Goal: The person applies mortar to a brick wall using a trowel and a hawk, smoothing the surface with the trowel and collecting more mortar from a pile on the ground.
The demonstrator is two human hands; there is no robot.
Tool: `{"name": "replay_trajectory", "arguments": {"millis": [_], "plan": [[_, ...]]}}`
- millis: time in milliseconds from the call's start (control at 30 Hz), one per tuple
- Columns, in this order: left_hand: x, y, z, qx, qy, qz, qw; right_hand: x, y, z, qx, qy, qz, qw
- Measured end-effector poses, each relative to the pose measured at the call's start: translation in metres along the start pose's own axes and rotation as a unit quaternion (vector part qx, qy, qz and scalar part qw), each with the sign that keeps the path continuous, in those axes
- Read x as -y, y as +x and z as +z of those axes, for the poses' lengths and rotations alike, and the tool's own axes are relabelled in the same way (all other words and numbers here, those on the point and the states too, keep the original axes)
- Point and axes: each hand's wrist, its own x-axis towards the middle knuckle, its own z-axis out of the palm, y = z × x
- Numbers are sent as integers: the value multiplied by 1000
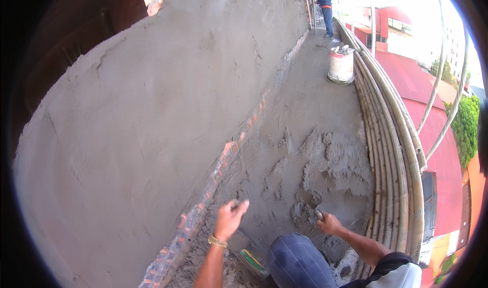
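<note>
My right hand (330, 223) is closed round the pale handle end of a trowel (319, 215). Its blade (308, 198) dips into the lumpy wet mortar (330, 166) on the walkway. My left hand (231, 219), with a gold watch band at the wrist, is raised over the mortar near the foot of the wall. Its fingers are curled closed, and I cannot make out what, if anything, they hold. A tool with a green and yellow face (253, 260) lies beside my knee (299, 262), partly hidden by it.
A grey plastered wall (152, 115) with exposed bricks along its base (223, 156) runs on the left. Bundled poles (394, 146) edge the walkway on the right. Farther along stand a white bucket (341, 66) and another person (326, 8).
</note>
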Motion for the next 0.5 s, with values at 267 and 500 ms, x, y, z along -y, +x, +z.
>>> {"name": "replay_trajectory", "arguments": {"millis": [267, 500], "plan": [[-250, -12, 3, 166, -41, 449, 877, 3, -48, 25, 45, 214, 122, 968], [-274, -12, 27, 262, -196, 534, 780, -5, -63, 68, 57, 216, -33, 974]]}}
